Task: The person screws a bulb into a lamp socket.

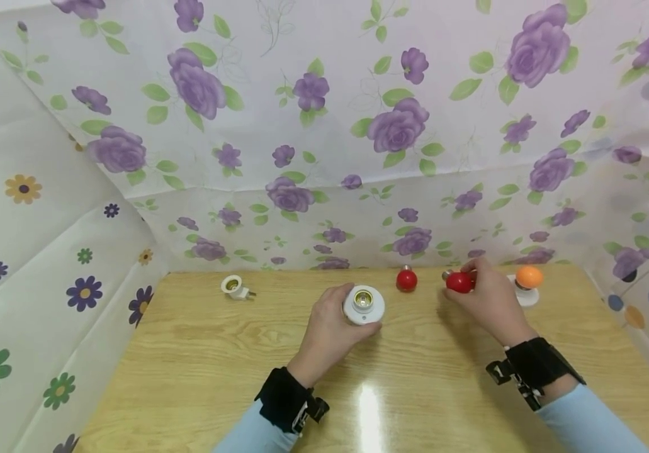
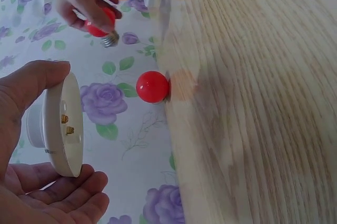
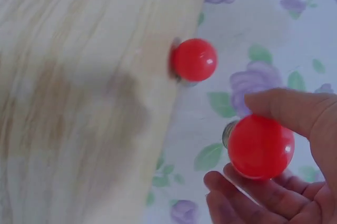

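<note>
My left hand (image 1: 330, 322) grips a round white lamp holder (image 1: 364, 305) by its rim, above the table. Its threaded socket faces up toward the head camera; brass terminals show on its underside in the left wrist view. In my right hand (image 1: 491, 296) is a red light bulb (image 1: 459, 282), pinched between thumb and fingers. The bulb's metal screw base (image 3: 228, 135) points left, toward the lamp holder, with a gap between them. A second red bulb (image 1: 406, 279) lies on the table between the two hands, touched by neither.
An orange bulb (image 1: 529, 277) sits in a white lamp holder (image 1: 528, 297) right of my right hand. A small white socket with a plug (image 1: 235, 287) lies at the back left of the wooden table (image 1: 216, 377). Flowered cloth (image 1: 313, 145) hangs behind.
</note>
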{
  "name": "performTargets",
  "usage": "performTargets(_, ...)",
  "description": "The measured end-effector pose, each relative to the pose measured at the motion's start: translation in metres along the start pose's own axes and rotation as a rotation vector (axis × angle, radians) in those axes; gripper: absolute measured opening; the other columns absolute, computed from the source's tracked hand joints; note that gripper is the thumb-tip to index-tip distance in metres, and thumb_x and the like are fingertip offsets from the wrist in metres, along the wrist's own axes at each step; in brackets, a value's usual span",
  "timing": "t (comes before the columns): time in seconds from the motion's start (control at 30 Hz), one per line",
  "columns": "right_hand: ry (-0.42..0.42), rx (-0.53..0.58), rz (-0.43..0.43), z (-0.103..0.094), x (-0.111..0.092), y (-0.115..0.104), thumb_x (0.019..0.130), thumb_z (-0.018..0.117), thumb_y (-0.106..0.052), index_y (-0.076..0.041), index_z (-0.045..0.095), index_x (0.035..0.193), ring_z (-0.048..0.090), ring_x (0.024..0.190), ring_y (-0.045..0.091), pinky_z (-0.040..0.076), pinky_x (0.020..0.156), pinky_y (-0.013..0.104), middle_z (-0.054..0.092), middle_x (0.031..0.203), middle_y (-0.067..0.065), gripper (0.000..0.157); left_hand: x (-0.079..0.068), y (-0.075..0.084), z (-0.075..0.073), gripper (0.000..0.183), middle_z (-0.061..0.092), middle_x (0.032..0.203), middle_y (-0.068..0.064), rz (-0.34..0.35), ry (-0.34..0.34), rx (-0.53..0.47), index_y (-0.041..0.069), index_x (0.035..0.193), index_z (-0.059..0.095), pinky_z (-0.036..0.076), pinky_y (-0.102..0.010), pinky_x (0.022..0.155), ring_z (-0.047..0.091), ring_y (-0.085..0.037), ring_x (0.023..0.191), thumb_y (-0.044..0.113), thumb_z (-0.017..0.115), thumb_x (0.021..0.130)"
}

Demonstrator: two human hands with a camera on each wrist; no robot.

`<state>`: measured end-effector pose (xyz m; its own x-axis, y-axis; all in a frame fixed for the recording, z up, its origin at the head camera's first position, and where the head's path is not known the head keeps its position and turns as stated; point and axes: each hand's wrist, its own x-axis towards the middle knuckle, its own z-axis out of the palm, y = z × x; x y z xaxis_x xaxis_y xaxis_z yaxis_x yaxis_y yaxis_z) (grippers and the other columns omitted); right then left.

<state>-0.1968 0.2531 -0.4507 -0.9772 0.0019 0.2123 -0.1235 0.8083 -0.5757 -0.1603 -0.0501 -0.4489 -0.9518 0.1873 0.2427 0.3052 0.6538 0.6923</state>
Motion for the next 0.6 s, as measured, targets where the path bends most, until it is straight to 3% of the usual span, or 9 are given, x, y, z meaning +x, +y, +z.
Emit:
performTargets(0.2, 0.001, 0.021, -0.063, -0.005, -0.004, -0.018, 0.076, 0.073, -0.046, -0.012, 0.059, 0.108, 0.057, 0.079, 0.018, 0.049, 0.060, 0.028, 0.061, 0.095, 0.003, 0.049, 0.002, -0.002, 0.004, 0.084, 0.051, 0.113, 0.005, -0.007, -0.005, 0.003, 0.009, 0.130, 0.048, 0.042, -0.029, 0.087, 0.050, -0.011, 0.102, 0.052, 0.079, 0.065)
performTargets(0.37, 0.018, 0.112, -0.093, -0.008, -0.005, -0.032, 0.075, 0.074, -0.046, -0.009, 0.054, 0.111, 0.059, 0.085, 0.016, 0.051, 0.064, 0.026, 0.060, 0.098, 0.003, 0.056, 0.004, -0.003, 0.005, 0.084, 0.052, 0.113, 0.005, -0.014, -0.009, 0.001, 0.009, 0.131, 0.048, 0.041, -0.029, 0.088, 0.050, -0.011, 0.103, 0.049, 0.079, 0.065)
performTargets(0.6, 0.024, 0.230, -0.184, -0.006, -0.002, -0.048, 0.074, 0.076, -0.042, -0.022, 0.058, 0.107, 0.058, 0.085, 0.007, 0.050, 0.067, 0.022, 0.060, 0.096, -0.009, 0.043, 0.005, -0.005, 0.004, 0.085, 0.052, 0.116, 0.002, -0.007, -0.001, 0.011, 0.009, 0.131, 0.045, 0.041, -0.030, 0.089, 0.050, -0.013, 0.105, 0.049, 0.080, 0.065)
